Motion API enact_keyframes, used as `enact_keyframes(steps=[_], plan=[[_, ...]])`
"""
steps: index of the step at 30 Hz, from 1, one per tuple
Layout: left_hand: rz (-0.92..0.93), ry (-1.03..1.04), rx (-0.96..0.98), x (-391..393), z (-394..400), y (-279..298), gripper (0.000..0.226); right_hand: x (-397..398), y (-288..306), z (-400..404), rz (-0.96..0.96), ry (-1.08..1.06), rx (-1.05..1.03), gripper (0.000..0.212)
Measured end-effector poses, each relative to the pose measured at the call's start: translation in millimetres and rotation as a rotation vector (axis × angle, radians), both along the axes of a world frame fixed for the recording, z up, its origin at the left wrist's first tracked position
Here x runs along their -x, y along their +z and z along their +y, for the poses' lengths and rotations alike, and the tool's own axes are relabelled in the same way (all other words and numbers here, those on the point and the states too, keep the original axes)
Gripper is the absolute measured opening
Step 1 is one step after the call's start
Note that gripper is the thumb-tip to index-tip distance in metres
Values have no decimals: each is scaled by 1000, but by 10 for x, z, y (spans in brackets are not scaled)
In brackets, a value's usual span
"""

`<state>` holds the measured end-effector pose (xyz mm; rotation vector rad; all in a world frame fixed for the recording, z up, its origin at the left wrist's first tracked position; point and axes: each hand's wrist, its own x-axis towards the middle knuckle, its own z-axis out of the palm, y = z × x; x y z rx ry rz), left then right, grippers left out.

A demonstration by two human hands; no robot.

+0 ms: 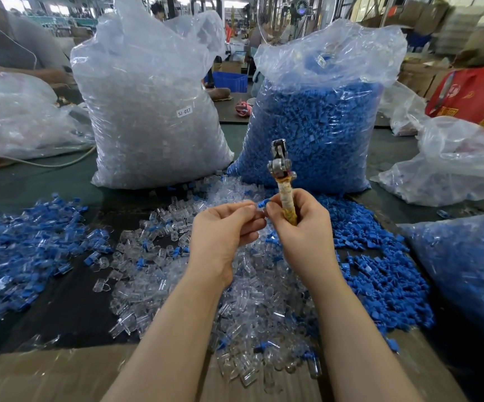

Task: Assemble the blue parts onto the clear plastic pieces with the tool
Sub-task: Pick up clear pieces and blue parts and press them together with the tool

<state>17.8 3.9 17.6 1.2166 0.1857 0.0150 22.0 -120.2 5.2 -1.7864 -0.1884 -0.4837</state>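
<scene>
- Two hands meet above the desk [69, 303]: the left hand [223, 230] pinches a blue part [263, 203]; the right hand [298, 224] grips the tool [282, 181] upright.
- Loose clear plastic pieces [177, 274] lie beneath.
- Risk: the blue part, pinched only at the fingertips, may slip into the pile.
- Two full bags [153, 111] stand behind.

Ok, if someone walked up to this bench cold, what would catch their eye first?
Probably the two big plastic sacks standing at the back: the clear parts bag on the left, the blue parts bag on the right. Next, at centre, the right hand grips a tape-wrapped tool upright while the left hand pinches a small blue part beside it, above heaps of loose pieces.
</scene>
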Motion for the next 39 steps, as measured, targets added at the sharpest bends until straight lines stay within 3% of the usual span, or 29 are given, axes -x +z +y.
enact_keyframes(steps=[8, 21, 29, 39], plan=[[-52, 17, -7, 26, -58, 20, 3, -11, -27, -6, -16, -80, 40, 13], [-278, 181, -436, 37, -68, -21, 10, -19, 15, 19, 61, -63, 71, 14], [-277, 207, -419, 1, -23, -32, 6, -2, 80, -81, 180, 118, 66, 9], [-329, 233, -267, -58, 76, -46, 6, 14, 77, -272, 382, 305, 283, 9]])
